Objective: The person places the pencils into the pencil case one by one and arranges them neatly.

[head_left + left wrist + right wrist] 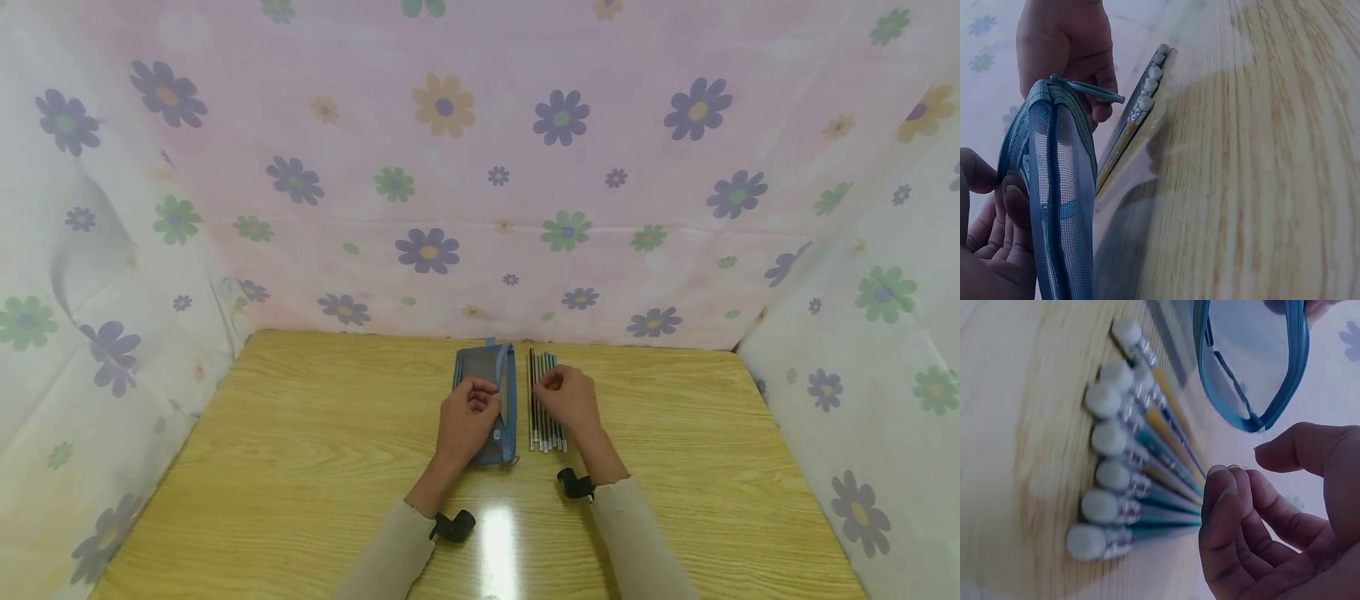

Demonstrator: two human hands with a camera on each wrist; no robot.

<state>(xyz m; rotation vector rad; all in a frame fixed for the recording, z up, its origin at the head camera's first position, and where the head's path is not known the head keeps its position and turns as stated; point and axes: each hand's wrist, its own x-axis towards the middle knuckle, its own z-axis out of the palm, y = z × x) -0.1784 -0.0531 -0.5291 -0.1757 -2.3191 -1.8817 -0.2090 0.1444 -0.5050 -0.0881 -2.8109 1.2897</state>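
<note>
Blue mesh zip pouch (487,364) lies on the bench (315,467) under the left hand (467,421); thumb and index finger are closed in a pinch on its edge. Mouth is unzipped, gaping on the side toward the right fingers; zip pull (1094,90) is at the near end, nearer me than the left fingertips. Contents: can't confirm. Dark lines show at the pouch's left side beyond the left fingers; could be trim or something inside. Right hand (572,402) holds nothing: fingers loosely curled, thumb standing slightly apart from the fingertips. Pencils (542,433) are outside the pouch, side by side beneath the right fingers, to the right of the left ones; can't tell if the fingertips touch them. Eraser ends point toward me: white erasers, silver ferrules, yellow, teal and dark barrels. Writing: small white label (497,434) on the pouch just below the left fingers, too small to read. Print on a teal barrel near the right fingertips is blurred, no brand legible.
</note>
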